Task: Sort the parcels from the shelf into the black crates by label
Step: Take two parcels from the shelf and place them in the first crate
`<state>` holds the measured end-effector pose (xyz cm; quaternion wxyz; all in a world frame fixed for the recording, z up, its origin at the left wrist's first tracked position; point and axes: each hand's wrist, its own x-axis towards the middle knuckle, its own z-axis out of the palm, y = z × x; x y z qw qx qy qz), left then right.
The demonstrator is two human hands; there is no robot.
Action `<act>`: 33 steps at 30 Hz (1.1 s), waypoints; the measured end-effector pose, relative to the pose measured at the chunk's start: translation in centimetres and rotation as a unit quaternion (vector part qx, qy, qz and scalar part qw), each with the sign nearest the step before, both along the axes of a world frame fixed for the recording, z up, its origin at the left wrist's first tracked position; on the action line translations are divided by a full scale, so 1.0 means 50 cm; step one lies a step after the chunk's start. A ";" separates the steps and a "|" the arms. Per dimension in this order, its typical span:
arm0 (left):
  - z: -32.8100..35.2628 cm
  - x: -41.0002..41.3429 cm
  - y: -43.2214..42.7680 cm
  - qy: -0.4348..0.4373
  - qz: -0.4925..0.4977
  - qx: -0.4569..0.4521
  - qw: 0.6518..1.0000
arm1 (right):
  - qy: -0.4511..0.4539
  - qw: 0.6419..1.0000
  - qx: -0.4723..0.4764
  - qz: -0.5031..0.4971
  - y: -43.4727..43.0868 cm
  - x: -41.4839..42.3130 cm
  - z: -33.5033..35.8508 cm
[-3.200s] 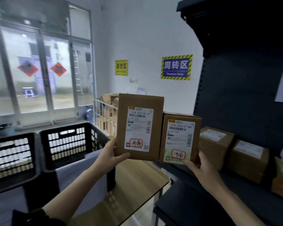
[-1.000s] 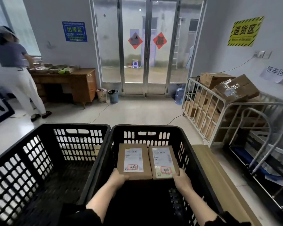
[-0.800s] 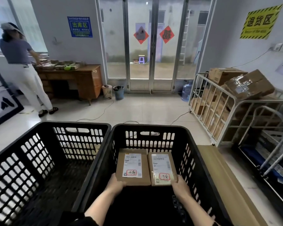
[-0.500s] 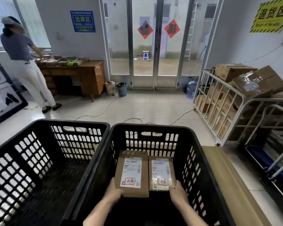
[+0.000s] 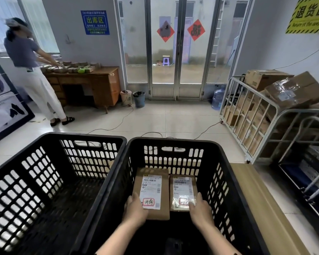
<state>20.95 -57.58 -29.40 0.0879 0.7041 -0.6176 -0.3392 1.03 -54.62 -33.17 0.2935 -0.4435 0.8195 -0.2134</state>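
Note:
Two black slatted crates stand side by side before me: the left crate (image 5: 52, 162) and the right crate (image 5: 221, 173). Deep inside the right crate, my left hand (image 5: 134, 211) grips the near edge of the larger brown parcel (image 5: 153, 192), whose white label bears a red-boxed mark. Beside it, my right hand (image 5: 200, 211) holds the near edge of the smaller brown parcel (image 5: 182, 192), its label also marked in red. Both parcels lie flat, side by side and touching.
A wooden bench top (image 5: 261, 208) runs along the right crate. A metal cage trolley (image 5: 256, 116) full of cardboard boxes stands at the right. A person (image 5: 29, 70) works at a wooden desk (image 5: 92, 83) at the back left. Cables cross the tiled floor before glass doors.
I turned from the shelf to the crates with both parcels. Over the last second my hands have lowered them deeper into the right crate.

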 end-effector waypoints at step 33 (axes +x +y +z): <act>0.298 0.181 0.220 -0.181 -0.352 -0.317 0.862 | 0.296 0.951 -0.074 0.057 0.446 0.143 0.357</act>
